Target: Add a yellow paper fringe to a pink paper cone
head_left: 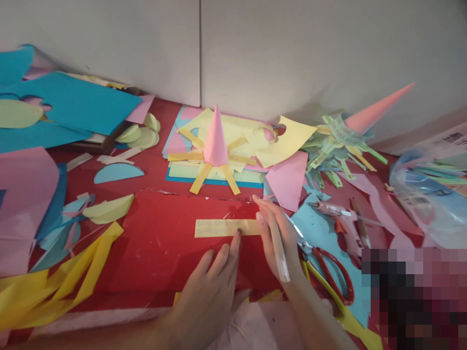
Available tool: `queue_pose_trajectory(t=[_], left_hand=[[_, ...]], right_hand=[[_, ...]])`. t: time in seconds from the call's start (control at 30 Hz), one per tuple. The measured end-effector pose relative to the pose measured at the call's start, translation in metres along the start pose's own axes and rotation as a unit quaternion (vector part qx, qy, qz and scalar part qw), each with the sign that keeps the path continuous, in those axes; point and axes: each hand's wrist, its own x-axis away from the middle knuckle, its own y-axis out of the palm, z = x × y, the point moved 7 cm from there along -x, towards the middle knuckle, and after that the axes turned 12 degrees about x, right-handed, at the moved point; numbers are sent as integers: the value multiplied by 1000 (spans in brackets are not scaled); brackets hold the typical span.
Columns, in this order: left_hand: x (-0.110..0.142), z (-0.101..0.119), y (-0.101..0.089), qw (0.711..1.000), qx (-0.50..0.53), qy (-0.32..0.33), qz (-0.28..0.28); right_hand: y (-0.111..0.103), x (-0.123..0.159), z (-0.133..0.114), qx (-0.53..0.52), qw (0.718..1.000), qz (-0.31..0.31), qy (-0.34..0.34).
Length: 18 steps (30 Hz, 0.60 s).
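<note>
A yellow paper strip [222, 227] lies flat on a red sheet [160, 243]. My left hand [213, 287] rests on the red sheet with its fingers stretched out, the index fingertip touching the strip's lower edge. My right hand [277, 238] presses on the strip's right end and grips a clear glue stick [280, 250] that runs along the palm. Behind the red sheet stands a pink paper cone [215, 138] with yellow strips spread out from under it.
Red-handled scissors [330, 272] and a pink glue gun [341, 218] lie to the right. A second pink cone [377, 109] tops green paper scraps. Blue sheets [69, 104] pile at the left, yellow strips [62, 282] at the front left, a plastic bag [426, 189] far right.
</note>
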Motion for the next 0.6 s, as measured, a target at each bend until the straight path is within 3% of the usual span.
queue_pose_trajectory(t=[0.6], left_hand=[[-1, 1, -3, 1000, 4, 12, 10]], right_hand=[[-1, -1, -5, 19, 1000, -2, -16]])
